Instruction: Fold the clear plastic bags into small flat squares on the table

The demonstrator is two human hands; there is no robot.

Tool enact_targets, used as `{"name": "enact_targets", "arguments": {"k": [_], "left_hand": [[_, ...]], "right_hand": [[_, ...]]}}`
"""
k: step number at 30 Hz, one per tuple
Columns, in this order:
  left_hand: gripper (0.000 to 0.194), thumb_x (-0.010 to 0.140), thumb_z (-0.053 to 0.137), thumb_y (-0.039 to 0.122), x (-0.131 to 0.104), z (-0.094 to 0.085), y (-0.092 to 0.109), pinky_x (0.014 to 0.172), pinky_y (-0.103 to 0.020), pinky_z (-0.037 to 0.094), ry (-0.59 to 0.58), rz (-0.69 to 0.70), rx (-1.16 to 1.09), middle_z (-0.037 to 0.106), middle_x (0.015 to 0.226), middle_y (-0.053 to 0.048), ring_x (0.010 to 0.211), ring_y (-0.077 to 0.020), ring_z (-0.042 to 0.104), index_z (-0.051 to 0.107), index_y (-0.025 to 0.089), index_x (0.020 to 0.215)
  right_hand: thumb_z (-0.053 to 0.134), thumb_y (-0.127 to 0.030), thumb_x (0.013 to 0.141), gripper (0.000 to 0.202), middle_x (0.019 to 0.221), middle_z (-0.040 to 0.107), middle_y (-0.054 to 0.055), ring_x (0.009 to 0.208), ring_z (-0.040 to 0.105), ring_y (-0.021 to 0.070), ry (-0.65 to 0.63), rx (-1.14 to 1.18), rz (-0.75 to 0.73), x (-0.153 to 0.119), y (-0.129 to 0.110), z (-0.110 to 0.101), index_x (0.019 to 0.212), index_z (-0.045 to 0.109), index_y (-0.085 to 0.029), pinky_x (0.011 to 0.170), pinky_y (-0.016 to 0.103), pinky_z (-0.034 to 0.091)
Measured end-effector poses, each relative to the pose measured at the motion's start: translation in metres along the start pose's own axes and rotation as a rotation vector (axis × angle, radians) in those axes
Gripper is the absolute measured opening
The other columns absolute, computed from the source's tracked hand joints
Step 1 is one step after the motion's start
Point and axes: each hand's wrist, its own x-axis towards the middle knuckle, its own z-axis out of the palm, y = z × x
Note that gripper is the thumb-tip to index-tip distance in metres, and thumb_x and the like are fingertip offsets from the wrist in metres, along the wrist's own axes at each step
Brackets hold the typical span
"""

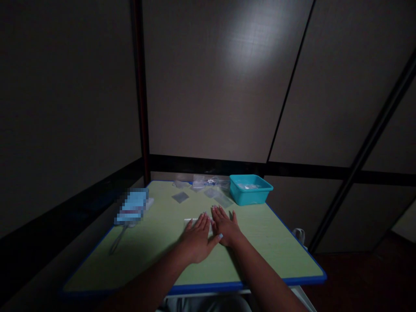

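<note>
Both palms face down near the middle of the green table (156, 247). My left hand (197, 242) lies flat with its fingers stretched out over a thin clear plastic piece (189, 222), whose far left corner shows past the fingers. Just to the right, my right hand (225, 227) is also flat, fingers forward and thumb apart, close beside the left one. The hands hide most of the plastic, so its full shape cannot be made out. Neither hand grips anything.
A turquoise basket (251, 197) with clear packets inside stands at the back right. A small grey square (180, 197) and clear plastic bags (199, 182) lie along the back. A blurred-out phone (132, 206) with a strap (117, 241) is at the left edge.
</note>
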Motion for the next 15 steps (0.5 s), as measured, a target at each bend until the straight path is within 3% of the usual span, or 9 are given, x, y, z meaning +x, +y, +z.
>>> {"name": "enact_targets", "arguments": {"k": [7,15], "left_hand": [[0.074,0.084,0.014,0.061,-0.007,0.006,-0.032,0.104,-0.049,0.015,0.041,-0.084,0.066,0.014,0.144,-0.012,0.133,-0.0245,0.010,0.021,0.011,0.137],[0.074,0.083,0.016,0.061,-0.010,0.007,-0.042,0.103,-0.050,0.015,0.074,-0.154,0.115,0.014,0.144,-0.013,0.133,-0.0245,0.011,0.022,0.010,0.137]], "right_hand": [[0.012,-0.035,0.089,0.054,0.146,0.005,0.002,0.133,-0.004,0.0176,0.019,0.025,0.023,-0.001,-0.003,-0.001,0.140,0.005,-0.021,0.099,0.057,-0.005],[0.011,-0.035,0.089,0.053,0.146,0.005,0.002,0.133,-0.002,0.0178,0.033,0.021,0.027,-0.001,-0.003,-0.001,0.140,0.005,-0.022,0.099,0.057,-0.004]]}}
